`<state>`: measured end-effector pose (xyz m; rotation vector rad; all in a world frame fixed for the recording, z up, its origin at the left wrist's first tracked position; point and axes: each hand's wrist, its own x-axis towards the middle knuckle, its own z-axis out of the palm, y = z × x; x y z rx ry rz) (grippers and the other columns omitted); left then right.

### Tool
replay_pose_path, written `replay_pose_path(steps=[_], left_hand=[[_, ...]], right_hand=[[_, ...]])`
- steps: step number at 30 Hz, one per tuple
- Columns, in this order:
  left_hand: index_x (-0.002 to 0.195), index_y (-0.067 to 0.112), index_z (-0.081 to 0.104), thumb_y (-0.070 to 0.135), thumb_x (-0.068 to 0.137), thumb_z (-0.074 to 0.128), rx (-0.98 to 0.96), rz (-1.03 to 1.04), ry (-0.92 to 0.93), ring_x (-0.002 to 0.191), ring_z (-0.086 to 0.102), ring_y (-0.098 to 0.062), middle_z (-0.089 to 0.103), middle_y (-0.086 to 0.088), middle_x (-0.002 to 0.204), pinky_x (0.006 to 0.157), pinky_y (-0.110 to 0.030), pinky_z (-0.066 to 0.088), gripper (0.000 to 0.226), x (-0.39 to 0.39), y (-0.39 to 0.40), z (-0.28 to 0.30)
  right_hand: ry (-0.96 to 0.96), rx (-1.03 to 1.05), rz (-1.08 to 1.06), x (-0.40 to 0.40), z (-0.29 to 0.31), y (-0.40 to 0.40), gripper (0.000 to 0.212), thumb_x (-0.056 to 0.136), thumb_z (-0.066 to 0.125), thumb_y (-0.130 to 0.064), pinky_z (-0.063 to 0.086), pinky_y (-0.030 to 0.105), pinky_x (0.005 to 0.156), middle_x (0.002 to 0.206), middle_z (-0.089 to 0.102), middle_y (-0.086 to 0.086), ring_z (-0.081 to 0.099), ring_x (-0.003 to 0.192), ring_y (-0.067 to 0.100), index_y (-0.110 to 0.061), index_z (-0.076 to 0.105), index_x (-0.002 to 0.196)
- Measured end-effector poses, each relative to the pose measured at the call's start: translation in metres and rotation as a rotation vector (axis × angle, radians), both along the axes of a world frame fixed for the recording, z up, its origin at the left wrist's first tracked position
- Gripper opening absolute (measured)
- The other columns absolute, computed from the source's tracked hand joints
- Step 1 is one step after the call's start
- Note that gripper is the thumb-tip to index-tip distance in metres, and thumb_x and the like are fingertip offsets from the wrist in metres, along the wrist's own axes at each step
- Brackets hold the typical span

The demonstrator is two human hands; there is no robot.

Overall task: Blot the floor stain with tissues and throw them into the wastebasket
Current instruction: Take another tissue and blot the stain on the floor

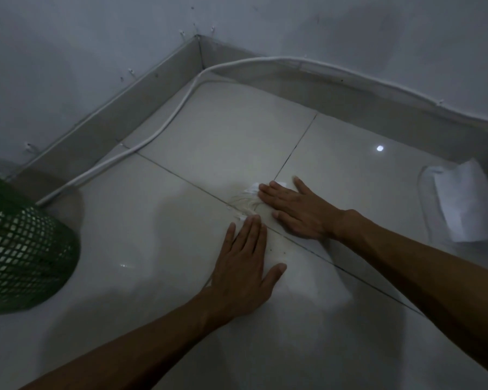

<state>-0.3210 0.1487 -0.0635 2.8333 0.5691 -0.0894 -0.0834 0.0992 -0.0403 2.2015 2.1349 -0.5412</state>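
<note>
Where both hands lie flat, tissue [251, 199] under right hand [296, 212] fingers, left hand [245, 266] fingers straight beside it

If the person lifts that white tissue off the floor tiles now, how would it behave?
The crumpled white tissue would probably hang limp, since it already lies wrinkled and flattened under the right hand. It looks thin, so likely very light. If it has soaked up the stain it may cling to the glossy tile floor and tear easily.

Dim, bluish wide-angle view with bowed edges.
A small glare spot [380, 148] lies on the glossy floor [158, 220] at two o'clock; soft shadows pool beneath both forearms; detail is grainy.
</note>
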Motion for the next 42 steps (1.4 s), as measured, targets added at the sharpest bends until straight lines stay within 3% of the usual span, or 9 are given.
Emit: replay_pose_path(steps=[31, 42], left_hand=[[0.161, 0.008, 0.001, 0.070, 0.098, 0.011, -0.008, -0.071, -0.035, 0.157, -0.016, -0.020, -0.007, -0.010, 0.170, 0.127, -0.052, -0.005, 0.089, 0.012, -0.023, -0.002], [0.162, 0.010, 0.010, 0.066, 0.101, 0.014, -0.035, -0.112, -0.095, 0.158, -0.009, -0.017, 0.001, -0.008, 0.171, 0.128, -0.050, -0.004, 0.083, -0.003, -0.030, -0.008]], right_hand=[[0.039, -0.002, -0.134, -0.030, -0.010, -0.054, 0.061, 0.110, 0.012, -0.048, -0.012, 0.051, 0.128, 0.173, -0.010, -0.008, -0.012, 0.159, 0.007, -0.026, -0.004, 0.165], [0.051, 0.048, -0.153, -0.047, -0.011, -0.073, 0.066, 0.105, 0.006, -0.053, -0.011, 0.052, 0.128, 0.173, 0.000, -0.007, -0.005, 0.160, 0.008, -0.026, 0.006, 0.165]])
